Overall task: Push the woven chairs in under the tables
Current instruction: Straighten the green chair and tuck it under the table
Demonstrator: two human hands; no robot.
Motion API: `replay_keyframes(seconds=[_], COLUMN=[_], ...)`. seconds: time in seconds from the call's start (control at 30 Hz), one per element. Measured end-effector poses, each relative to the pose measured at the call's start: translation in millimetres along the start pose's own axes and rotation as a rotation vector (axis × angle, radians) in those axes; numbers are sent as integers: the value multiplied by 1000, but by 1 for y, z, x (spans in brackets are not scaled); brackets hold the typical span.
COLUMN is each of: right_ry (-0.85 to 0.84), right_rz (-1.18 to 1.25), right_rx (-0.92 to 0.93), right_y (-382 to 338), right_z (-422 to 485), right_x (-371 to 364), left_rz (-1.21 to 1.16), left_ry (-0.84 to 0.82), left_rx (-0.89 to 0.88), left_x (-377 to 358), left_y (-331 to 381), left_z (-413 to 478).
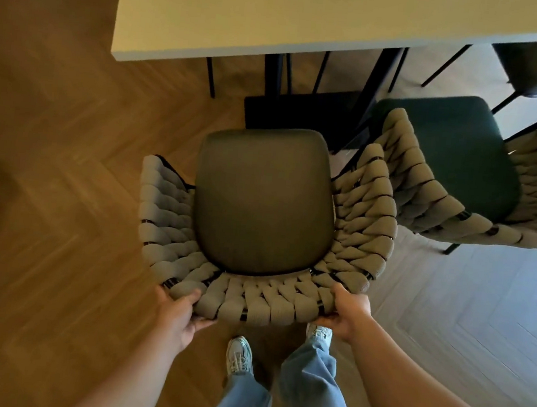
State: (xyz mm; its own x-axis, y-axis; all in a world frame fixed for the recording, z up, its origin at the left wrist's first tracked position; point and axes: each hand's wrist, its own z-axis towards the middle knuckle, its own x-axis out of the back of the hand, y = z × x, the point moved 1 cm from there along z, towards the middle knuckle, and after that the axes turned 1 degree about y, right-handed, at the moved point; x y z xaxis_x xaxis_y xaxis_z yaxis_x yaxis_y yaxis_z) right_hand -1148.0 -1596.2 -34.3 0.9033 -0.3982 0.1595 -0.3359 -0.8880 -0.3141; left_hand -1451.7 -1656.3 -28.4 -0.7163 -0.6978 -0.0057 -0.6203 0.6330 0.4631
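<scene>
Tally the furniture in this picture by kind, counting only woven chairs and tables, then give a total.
Woven chairs: 2, the held chair and the green-seated chair
Tables: 1, the table
Total: 3

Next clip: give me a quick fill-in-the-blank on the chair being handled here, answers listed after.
1. Both hands grip the woven chair by its ____.
2. The seat cushion of the held chair is still ____ the table, not under it.
3. The neighbouring chair stands to the person's ____.
4. Its cushion is dark ____.

Missing words: backrest; outside; right; green
</scene>
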Motion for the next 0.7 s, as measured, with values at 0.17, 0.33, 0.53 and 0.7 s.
replay_keyframes(seconds=[0.17, 0.33, 0.53, 0.7], right_ry=[-20, -44, -67, -94], right_rz=[-7, -11, -45, -63], right_rx=[29, 34, 77, 95], right_y=[-41, -73, -101, -122], right_z=[16, 30, 41, 49], right_x=[7, 9, 2, -4], left_rz=[-24, -19, 4, -11], left_ry=[-9, 12, 5, 6], left_rx=[1, -13, -24, -25], left_x=[-41, -71, -91, -103], left_y=[7, 14, 23, 30], left_z=[8, 11, 16, 23])
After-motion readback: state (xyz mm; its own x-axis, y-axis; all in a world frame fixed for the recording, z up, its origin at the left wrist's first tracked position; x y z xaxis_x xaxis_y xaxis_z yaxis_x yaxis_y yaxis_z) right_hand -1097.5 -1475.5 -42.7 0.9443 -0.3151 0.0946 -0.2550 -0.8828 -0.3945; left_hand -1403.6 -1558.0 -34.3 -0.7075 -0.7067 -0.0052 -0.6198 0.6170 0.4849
